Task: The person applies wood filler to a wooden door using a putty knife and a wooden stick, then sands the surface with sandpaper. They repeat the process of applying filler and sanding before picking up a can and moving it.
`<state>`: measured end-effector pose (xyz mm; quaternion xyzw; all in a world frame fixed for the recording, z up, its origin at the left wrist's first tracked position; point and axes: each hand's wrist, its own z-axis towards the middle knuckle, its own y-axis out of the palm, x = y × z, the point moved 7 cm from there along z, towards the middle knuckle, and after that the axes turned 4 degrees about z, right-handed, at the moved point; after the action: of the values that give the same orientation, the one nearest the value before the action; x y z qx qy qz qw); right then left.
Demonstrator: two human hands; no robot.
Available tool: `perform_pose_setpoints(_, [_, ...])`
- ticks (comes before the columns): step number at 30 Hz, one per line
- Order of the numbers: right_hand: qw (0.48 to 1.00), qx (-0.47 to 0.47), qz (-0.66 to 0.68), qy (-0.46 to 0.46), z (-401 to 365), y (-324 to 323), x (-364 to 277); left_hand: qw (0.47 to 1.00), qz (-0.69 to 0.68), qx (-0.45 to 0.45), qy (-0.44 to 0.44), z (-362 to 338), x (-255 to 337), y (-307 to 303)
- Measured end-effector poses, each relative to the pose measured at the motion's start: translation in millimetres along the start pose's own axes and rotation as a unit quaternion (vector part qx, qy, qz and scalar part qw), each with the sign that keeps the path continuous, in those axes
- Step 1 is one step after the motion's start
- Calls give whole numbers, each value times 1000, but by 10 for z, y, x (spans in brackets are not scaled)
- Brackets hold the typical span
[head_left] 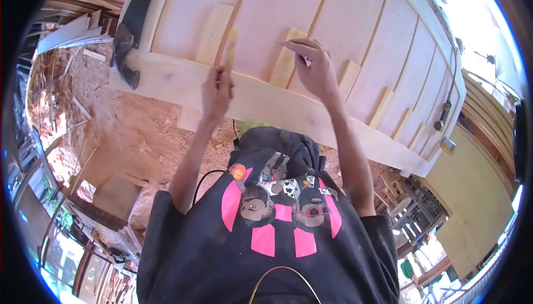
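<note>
A large pale wooden door panel [277, 4] lies flat in front of me, with thin strips running across it and several short wood blocks [214, 32] resting on it. My left hand [216, 90] is above the panel's thick near rail [183, 79] and grips a thin yellowish stick [230, 46] that points away from me. My right hand [316, 71] hovers over one block [284, 62] and pinches a small flat brownish piece [291, 46] between its fingertips. What that piece is made of I cannot tell.
A dark hammer-like tool [125, 54] leans at the panel's left corner. Sawdust covers the floor [111, 115]. A corded fitting [444, 115] hangs at the panel's right edge. Stacked planks [72, 32] lie far left, and a wooden box [114, 196] stands lower left.
</note>
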<state>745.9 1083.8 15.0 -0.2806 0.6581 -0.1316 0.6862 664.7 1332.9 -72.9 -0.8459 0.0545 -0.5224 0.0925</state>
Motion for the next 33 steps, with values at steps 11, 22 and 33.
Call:
perform_pose_setpoints(11, [956,124,-209,-162,-644,321,-472,946,-258,-152,-121,-407,777,649])
perform_pose_setpoints(22, [951,94,-203,-212,-327,-105,-1040,980,-189,-60,-6,-339,1013,276])
perform_pose_setpoints(33, [994,-104,32,-2,-73,442,-824,984,80,108,115,-42,504,-622])
